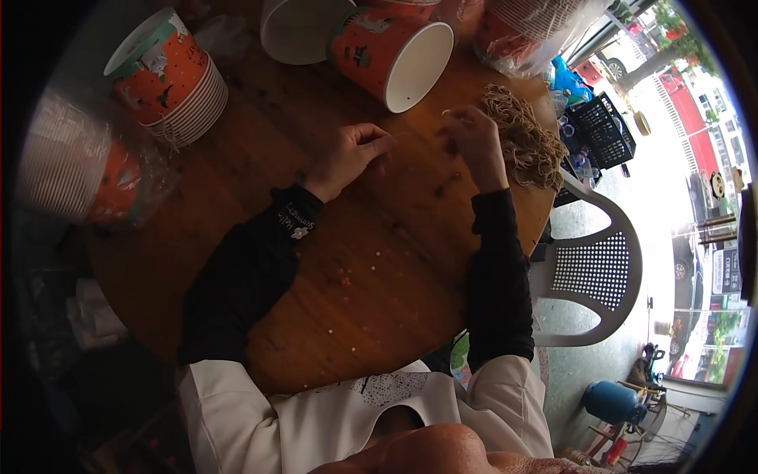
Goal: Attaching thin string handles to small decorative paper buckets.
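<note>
Both of my hands are raised over a round brown wooden table [379, 308], a short gap between them. My left hand [351, 160] has its thumb and fingers brought together in a pinch; whatever lies in it is too small to make out. My right hand [475, 142] is closed too, its fingers curled and slightly blurred, and I cannot make out what they hold. Beside it on the right lies a heap of tan strings [523, 138]. Just beyond the hands an orange paper bucket [367, 51] lies on its side, its white mouth facing right.
Stacked orange paper buckets [170, 83] stand at the far left, near a plastic-wrapped stack [71, 166]. Another wrapped stack [525, 31] is at the far right. Small white bits [373, 268] dot the table. A grey plastic chair [592, 268] and black crate [602, 130] are right.
</note>
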Available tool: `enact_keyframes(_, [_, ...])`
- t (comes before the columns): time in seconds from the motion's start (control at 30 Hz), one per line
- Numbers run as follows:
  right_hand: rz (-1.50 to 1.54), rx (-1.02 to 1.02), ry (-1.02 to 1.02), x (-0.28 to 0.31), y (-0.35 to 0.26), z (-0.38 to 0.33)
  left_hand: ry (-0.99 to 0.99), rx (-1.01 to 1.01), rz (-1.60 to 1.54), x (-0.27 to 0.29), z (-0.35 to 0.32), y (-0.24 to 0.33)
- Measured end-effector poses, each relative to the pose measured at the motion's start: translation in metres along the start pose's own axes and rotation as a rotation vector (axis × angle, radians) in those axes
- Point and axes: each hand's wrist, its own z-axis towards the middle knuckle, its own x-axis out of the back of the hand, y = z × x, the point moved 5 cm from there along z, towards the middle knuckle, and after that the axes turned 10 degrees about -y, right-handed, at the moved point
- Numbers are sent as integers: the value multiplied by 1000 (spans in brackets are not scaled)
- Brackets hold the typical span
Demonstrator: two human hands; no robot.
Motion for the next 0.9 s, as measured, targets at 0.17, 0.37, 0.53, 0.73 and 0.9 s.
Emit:
enact_keyframes(0.17, [-510, 139, -2, -40, -21, -11, 74, -250, 413, 2, -7, 17])
enact_keyframes(0.37, [-63, 29, -286, -63, -14, -17, 183, -479, 479, 2, -12, 31])
enact_keyframes(0.53, [-175, 34, -244, -58, -16, -14, 164, -336, 295, 12, -8, 21])
enact_keyframes(0.73, [-149, 96, -216, -55, -24, -15, 214, -278, -55, 19, -10, 18])
enact_keyframes(0.9, [-160, 75, -229, -56, -22, -16, 167, -111, 53, 6, -11, 16])
